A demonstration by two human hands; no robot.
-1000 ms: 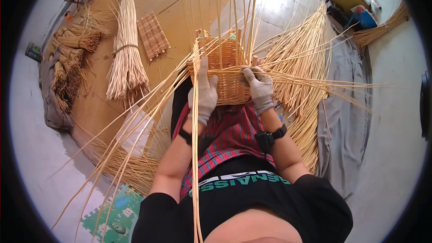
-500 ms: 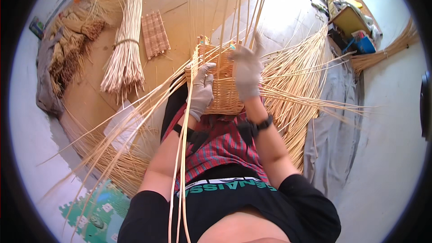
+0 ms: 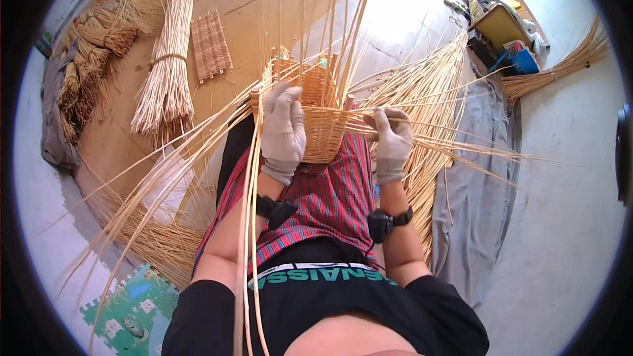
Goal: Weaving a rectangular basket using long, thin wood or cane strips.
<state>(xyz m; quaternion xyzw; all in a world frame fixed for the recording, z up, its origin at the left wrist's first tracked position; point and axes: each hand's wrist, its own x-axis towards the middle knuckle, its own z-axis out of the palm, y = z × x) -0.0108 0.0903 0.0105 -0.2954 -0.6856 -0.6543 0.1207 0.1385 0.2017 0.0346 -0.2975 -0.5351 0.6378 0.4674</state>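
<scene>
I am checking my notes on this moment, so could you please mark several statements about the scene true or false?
1. The left hand is closer to the basket than the right hand. True.
2. Both hands are bare. False: both wear pale gloves.
3. The right hand grips the basket's bottom. False: it is on canes to the right of the basket.
4. A flat woven panel lies right of a tied bundle. True.
5. Striped cloth shows beneath the basket. True.
</scene>
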